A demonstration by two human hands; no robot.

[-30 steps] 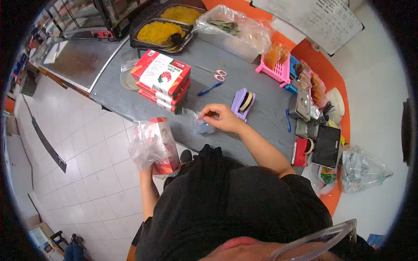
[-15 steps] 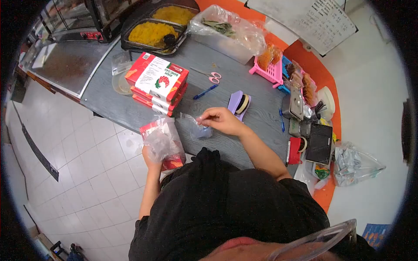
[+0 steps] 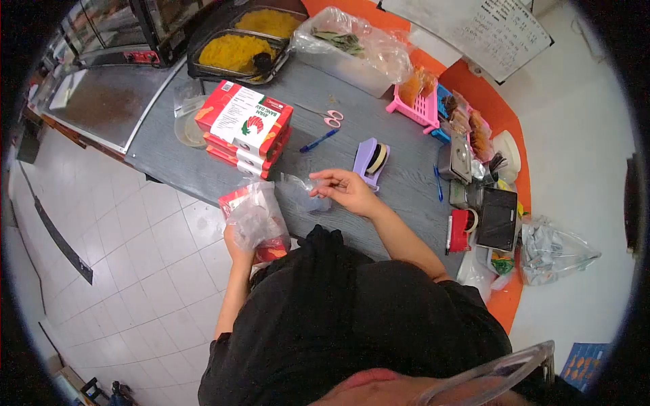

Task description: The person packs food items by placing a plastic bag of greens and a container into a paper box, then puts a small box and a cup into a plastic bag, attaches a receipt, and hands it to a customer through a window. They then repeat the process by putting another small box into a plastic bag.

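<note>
My left hand point(image 3: 238, 247) is closed around a bunch of clear plastic bags point(image 3: 252, 222), its fingers partly hidden by them. The bags lie over a red box point(image 3: 273, 252) at the table's near edge. To the right, my right hand point(image 3: 352, 193) pinches a small clear plastic bag point(image 3: 306, 196) between thumb and fingertips, just above the grey tabletop. Beyond both hands stands a stack of red and white printed food boxes point(image 3: 247, 125). A purple tape dispenser point(image 3: 366, 162) sits past my right hand, near a blue pen point(image 3: 318, 141).
Pink-handled scissors point(image 3: 332, 119) lie behind the pen. Farther back are a black tray of yellow food point(image 3: 237, 54), a plastic-covered tub point(image 3: 349, 64) and a pink basket point(image 3: 420, 111). On the right are a dark tablet-like panel point(image 3: 497, 218) and a red tape dispenser point(image 3: 460, 230).
My right hand's fingers have spread slightly, and the small bag beneath them has shifted a little. My left hand stays at the plastic bags over the red box.
</note>
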